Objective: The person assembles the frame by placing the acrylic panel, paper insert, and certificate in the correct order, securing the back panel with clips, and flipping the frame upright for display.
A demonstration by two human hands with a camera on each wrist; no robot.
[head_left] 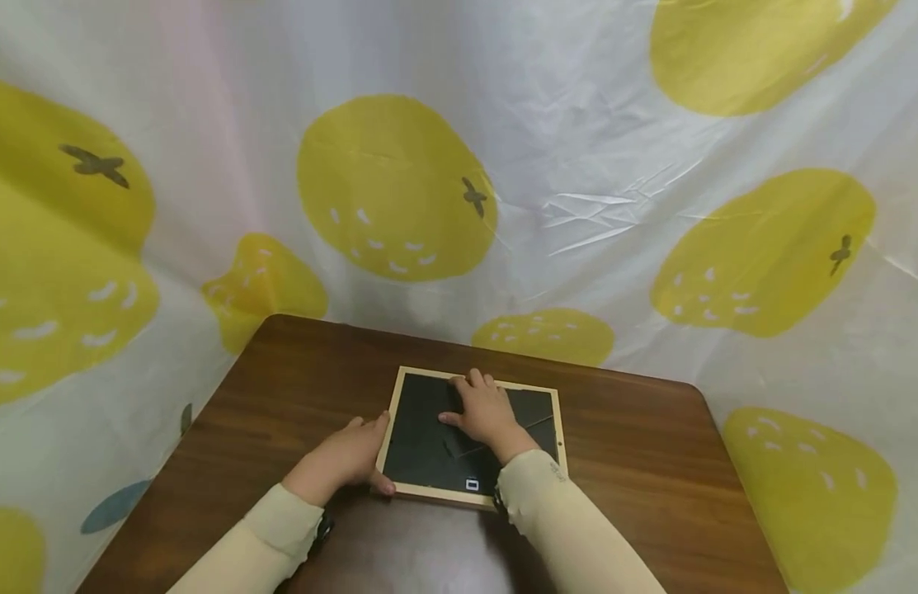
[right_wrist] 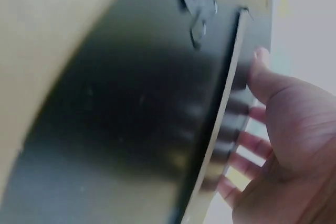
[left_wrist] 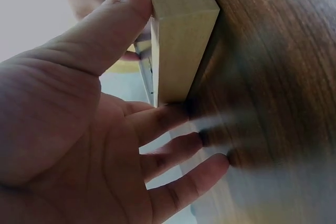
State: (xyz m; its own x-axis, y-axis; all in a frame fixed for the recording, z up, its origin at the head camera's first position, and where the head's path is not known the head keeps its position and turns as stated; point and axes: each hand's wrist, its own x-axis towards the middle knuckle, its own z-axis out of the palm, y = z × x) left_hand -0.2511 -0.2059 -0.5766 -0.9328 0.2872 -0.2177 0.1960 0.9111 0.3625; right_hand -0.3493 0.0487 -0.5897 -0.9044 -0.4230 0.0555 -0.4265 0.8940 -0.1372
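A picture frame (head_left: 469,437) with a pale wooden border and black backing lies back side up on the table. A narrow strip, probably the stand (right_wrist: 218,114), runs across its backing. My left hand (head_left: 347,454) holds the frame's near left corner, thumb at the near edge and fingers along the left side. In the left wrist view, that pale corner (left_wrist: 181,51) sits between thumb and fingers, some fingertips touching the table. My right hand (head_left: 488,412) rests over the backing with fingers spread toward the far edge. Its palm hides part of the backing.
The brown wooden table (head_left: 637,462) has rounded far corners. Behind and beside it hangs a white curtain (head_left: 562,165) printed with yellow fruit. A small white-outlined mark (head_left: 472,485) shows on the backing near the front edge.
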